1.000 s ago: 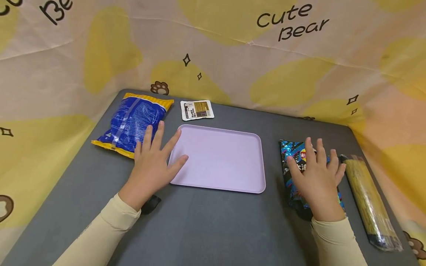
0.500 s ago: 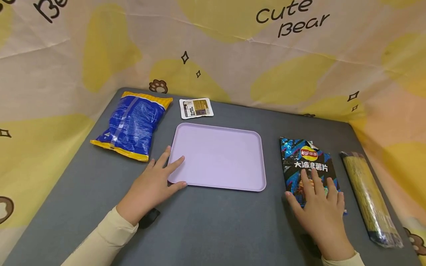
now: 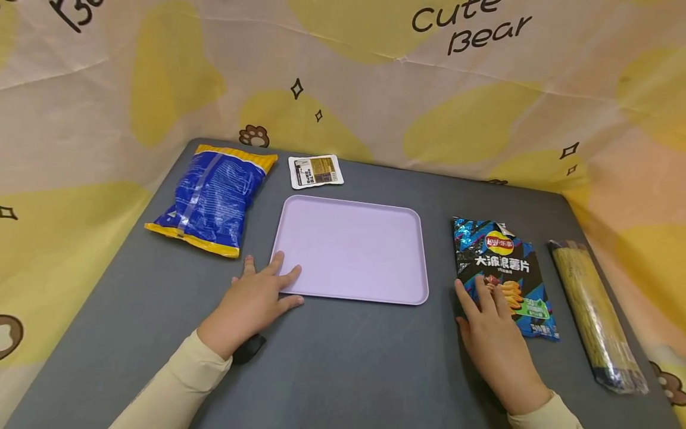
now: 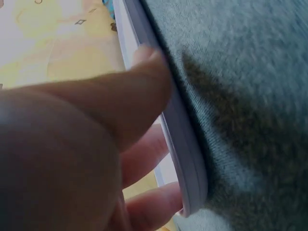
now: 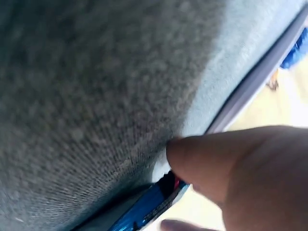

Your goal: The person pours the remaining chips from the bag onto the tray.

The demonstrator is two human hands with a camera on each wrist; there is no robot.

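Note:
In the head view my left hand (image 3: 249,305) lies over the near left corner of a shallow lilac tray (image 3: 354,250). Its fingers are spread, with the fingertips at the tray's rim and the thumb along the near edge. The left wrist view has the thumb (image 4: 144,91) close against the tray's side wall (image 4: 185,159). My right hand (image 3: 498,351) reaches over the lower left part of a black and blue bag of potato chips (image 3: 504,256), its fingers loosely extended. In the right wrist view the thumb (image 5: 207,159) is beside the bag's edge (image 5: 144,207).
A blue and yellow snack bag (image 3: 214,199) lies at the far left. Behind the tray is a small white and brown packet (image 3: 316,171). A clear pack of dried noodles (image 3: 595,316) lies along the grey table's (image 3: 348,369) right edge. Patterned cloth (image 3: 348,77) surrounds the table.
Both hands have come down and back toward the near side. My left hand has settled at the tray's corner; my right hand has shifted left, uncovering more of the chip bag.

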